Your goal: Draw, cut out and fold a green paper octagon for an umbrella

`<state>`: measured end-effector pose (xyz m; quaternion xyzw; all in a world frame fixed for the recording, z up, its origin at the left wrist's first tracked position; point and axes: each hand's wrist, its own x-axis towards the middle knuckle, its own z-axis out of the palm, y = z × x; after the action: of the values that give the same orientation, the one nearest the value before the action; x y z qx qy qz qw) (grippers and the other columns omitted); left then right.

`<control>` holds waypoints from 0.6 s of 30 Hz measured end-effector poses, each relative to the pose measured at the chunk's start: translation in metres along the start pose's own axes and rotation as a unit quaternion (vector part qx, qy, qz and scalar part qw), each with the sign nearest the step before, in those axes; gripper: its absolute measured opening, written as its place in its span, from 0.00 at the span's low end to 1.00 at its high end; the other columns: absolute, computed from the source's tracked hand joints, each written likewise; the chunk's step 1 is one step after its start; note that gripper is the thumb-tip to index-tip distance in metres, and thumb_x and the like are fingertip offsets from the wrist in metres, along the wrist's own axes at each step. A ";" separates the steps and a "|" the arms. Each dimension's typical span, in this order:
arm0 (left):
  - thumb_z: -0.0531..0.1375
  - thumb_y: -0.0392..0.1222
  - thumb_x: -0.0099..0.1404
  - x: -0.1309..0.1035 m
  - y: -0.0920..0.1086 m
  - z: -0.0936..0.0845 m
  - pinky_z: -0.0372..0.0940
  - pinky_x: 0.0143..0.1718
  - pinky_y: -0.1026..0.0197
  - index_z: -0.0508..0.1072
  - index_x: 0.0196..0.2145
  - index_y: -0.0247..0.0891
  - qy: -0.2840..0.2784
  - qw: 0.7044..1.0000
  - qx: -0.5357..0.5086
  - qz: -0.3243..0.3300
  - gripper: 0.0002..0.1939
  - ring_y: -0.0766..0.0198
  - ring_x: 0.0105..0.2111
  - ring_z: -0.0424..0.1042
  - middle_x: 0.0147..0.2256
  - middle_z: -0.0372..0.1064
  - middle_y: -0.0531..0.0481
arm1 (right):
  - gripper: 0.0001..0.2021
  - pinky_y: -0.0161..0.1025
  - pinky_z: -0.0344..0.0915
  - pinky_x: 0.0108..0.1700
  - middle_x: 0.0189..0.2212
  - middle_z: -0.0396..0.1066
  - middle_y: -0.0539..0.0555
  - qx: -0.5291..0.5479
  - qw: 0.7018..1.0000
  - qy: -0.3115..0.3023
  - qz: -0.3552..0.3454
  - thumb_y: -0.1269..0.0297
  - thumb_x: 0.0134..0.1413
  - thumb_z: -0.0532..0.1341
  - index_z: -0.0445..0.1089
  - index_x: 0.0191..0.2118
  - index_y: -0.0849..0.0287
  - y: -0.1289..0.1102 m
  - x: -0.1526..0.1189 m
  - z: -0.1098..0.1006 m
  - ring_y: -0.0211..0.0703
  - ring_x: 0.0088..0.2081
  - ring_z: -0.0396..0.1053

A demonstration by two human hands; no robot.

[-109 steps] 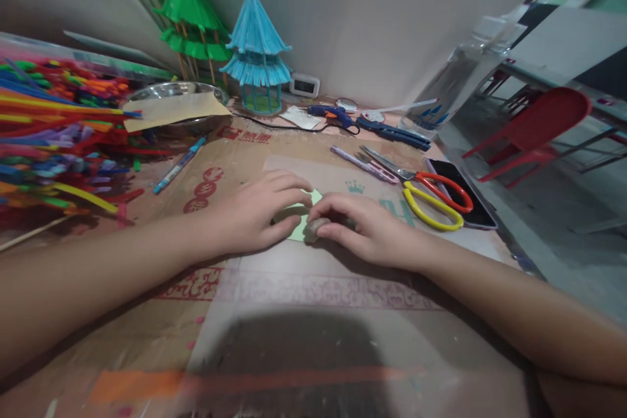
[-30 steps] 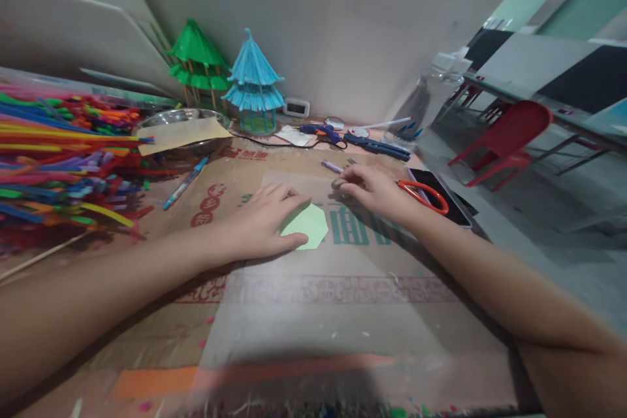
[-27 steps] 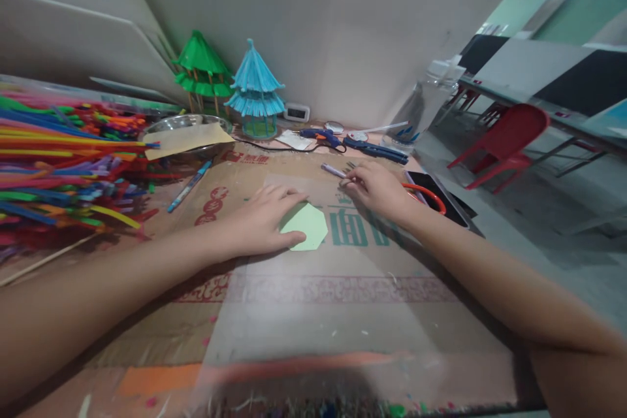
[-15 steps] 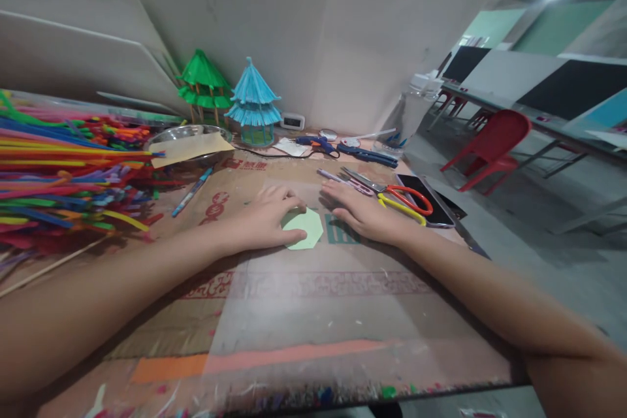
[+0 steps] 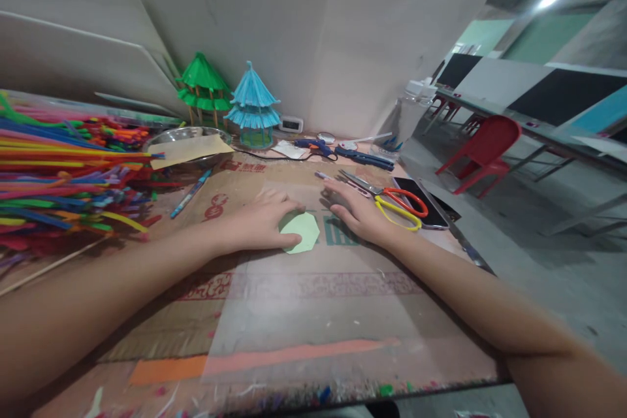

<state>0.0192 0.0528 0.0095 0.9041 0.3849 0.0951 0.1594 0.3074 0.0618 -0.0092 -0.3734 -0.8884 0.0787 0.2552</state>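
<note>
A small pale green paper octagon (image 5: 307,232) lies on the clear sheet in front of me. My left hand (image 5: 267,219) grips its left edge, thumb on top and fingers curled along the far side. To the right of the paper, apart from it, my right hand (image 5: 356,209) rests on the work surface with its fingers stretched forward and nothing visibly held. Its fingertips lie beside a pale pen (image 5: 322,175) and a pink craft knife (image 5: 361,189), both partly covered. Just beyond that hand are scissors (image 5: 401,206) with one red and one yellow handle.
Pipe cleaners (image 5: 73,170) pile up at left, near a blue pen (image 5: 191,192) and a glass bowl (image 5: 189,137). Green (image 5: 202,78) and blue (image 5: 253,104) model pavilions stand behind. A glue gun (image 5: 313,145), pliers (image 5: 365,158), phone (image 5: 424,202) and clear bottle (image 5: 409,111) lie toward the right.
The paper octagon has turned slightly and sits a little more to the left under my left thumb. My right hand stays almost in place. The view has shifted slightly.
</note>
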 end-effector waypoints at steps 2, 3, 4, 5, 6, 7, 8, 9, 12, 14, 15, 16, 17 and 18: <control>0.64 0.55 0.61 -0.001 -0.001 0.001 0.60 0.61 0.41 0.75 0.57 0.39 0.011 1.000 -0.002 -0.003 0.30 0.39 0.58 0.66 0.53 0.69 0.39 | 0.25 0.65 0.59 0.72 0.70 0.65 0.69 0.000 1.000 -0.009 -0.013 0.58 0.74 0.55 0.61 0.71 0.60 -0.002 0.001 0.002 0.58 0.73 0.61; 0.64 0.55 0.61 -0.001 -0.001 0.002 0.60 0.62 0.41 0.75 0.56 0.39 0.015 1.000 -0.003 -0.002 0.29 0.40 0.59 0.65 0.54 0.68 0.40 | 0.25 0.64 0.60 0.72 0.69 0.65 0.69 0.001 1.000 -0.013 -0.016 0.58 0.74 0.55 0.62 0.70 0.61 -0.002 0.001 0.002 0.59 0.72 0.61; 0.64 0.55 0.60 -0.001 -0.001 0.002 0.60 0.62 0.42 0.75 0.55 0.39 0.016 1.000 -0.004 -0.001 0.28 0.40 0.59 0.65 0.54 0.68 0.40 | 0.26 0.64 0.60 0.72 0.69 0.65 0.70 0.002 1.000 -0.015 -0.015 0.58 0.73 0.55 0.62 0.70 0.61 -0.002 0.001 0.003 0.59 0.72 0.62; 0.63 0.55 0.60 -0.001 0.000 0.002 0.60 0.62 0.42 0.75 0.54 0.39 0.016 1.000 -0.005 0.002 0.27 0.41 0.59 0.65 0.54 0.68 0.40 | 0.26 0.64 0.60 0.71 0.69 0.66 0.70 0.005 1.000 -0.015 -0.012 0.58 0.73 0.55 0.62 0.70 0.61 -0.002 0.001 0.003 0.59 0.72 0.62; 0.63 0.54 0.60 -0.001 0.000 0.001 0.60 0.62 0.42 0.75 0.52 0.39 0.013 1.000 -0.005 0.005 0.26 0.41 0.58 0.66 0.54 0.69 0.40 | 0.26 0.64 0.61 0.71 0.69 0.66 0.70 0.007 1.000 -0.014 -0.007 0.58 0.73 0.55 0.62 0.70 0.61 -0.002 0.001 0.003 0.59 0.71 0.63; 0.63 0.54 0.61 -0.002 0.001 0.001 0.60 0.62 0.42 0.75 0.52 0.38 0.010 1.000 -0.006 0.008 0.25 0.41 0.58 0.66 0.54 0.70 0.40 | 0.26 0.65 0.61 0.71 0.68 0.66 0.70 0.009 1.000 -0.014 -0.004 0.58 0.73 0.55 0.62 0.70 0.61 -0.002 0.001 0.003 0.60 0.71 0.64; 0.62 0.54 0.61 -0.002 0.002 0.000 0.60 0.62 0.42 0.75 0.52 0.38 0.008 1.000 -0.007 0.010 0.25 0.41 0.58 0.66 0.54 0.70 0.40 | 0.26 0.66 0.61 0.70 0.69 0.66 0.70 0.010 1.000 -0.014 -0.001 0.58 0.73 0.55 0.61 0.70 0.62 -0.001 0.001 0.003 0.60 0.71 0.64; 0.62 0.53 0.61 -0.002 0.003 -0.001 0.60 0.63 0.42 0.74 0.54 0.37 0.006 1.000 -0.008 0.012 0.26 0.41 0.58 0.66 0.55 0.70 0.39 | 0.26 0.66 0.61 0.70 0.69 0.66 0.71 0.011 1.000 -0.016 -0.001 0.58 0.73 0.55 0.61 0.70 0.62 -0.001 0.001 0.003 0.60 0.71 0.63; 0.61 0.53 0.62 -0.002 0.005 -0.003 0.57 0.65 0.40 0.70 0.63 0.34 0.004 1.000 -0.014 0.014 0.34 0.39 0.62 0.64 0.59 0.68 0.36 | 0.26 0.67 0.61 0.70 0.69 0.65 0.70 0.013 1.000 -0.020 0.001 0.58 0.73 0.55 0.61 0.71 0.61 -0.001 0.001 0.003 0.60 0.71 0.63; 0.61 0.54 0.62 -0.001 0.005 -0.003 0.57 0.65 0.39 0.68 0.65 0.34 0.000 1.000 -0.023 0.012 0.38 0.37 0.62 0.64 0.60 0.68 0.35 | 0.26 0.66 0.61 0.70 0.69 0.66 0.69 0.015 1.000 -0.021 0.004 0.58 0.73 0.55 0.61 0.71 0.60 -0.002 0.001 0.003 0.59 0.71 0.63; 0.61 0.54 0.61 -0.001 0.006 -0.002 0.58 0.64 0.38 0.70 0.65 0.35 -0.002 0.999 -0.030 0.011 0.37 0.37 0.61 0.65 0.58 0.69 0.35 | 0.26 0.66 0.61 0.70 0.69 0.66 0.69 0.015 1.000 -0.021 0.006 0.58 0.73 0.55 0.61 0.71 0.60 -0.002 0.002 0.004 0.59 0.71 0.63; 0.61 0.54 0.60 -0.001 0.007 -0.001 0.59 0.63 0.38 0.72 0.63 0.37 -0.003 0.999 -0.038 0.010 0.35 0.38 0.59 0.66 0.55 0.71 0.37 | 0.26 0.66 0.61 0.71 0.69 0.66 0.69 0.015 1.000 -0.022 0.007 0.58 0.73 0.55 0.61 0.71 0.60 -0.003 0.002 0.003 0.59 0.71 0.63; 0.61 0.53 0.60 -0.002 0.008 -0.001 0.60 0.62 0.39 0.75 0.60 0.38 -0.001 0.999 -0.048 0.009 0.32 0.39 0.58 0.67 0.53 0.72 0.38 | 0.26 0.66 0.61 0.70 0.69 0.66 0.69 0.015 1.000 -0.024 0.006 0.58 0.73 0.55 0.61 0.71 0.60 -0.003 0.002 0.003 0.59 0.71 0.63; 0.61 0.52 0.59 -0.002 0.008 0.000 0.61 0.61 0.39 0.77 0.56 0.40 0.003 0.998 -0.061 0.007 0.29 0.40 0.56 0.68 0.50 0.73 0.40 | 0.27 0.66 0.61 0.70 0.69 0.66 0.69 0.015 1.000 -0.027 0.003 0.58 0.73 0.55 0.61 0.72 0.59 -0.004 0.002 0.002 0.59 0.71 0.63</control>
<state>0.0235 0.0461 0.0124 0.8951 0.3729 0.1222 0.2120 0.3028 0.0601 -0.0088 -0.3702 -0.8923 0.1030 0.2369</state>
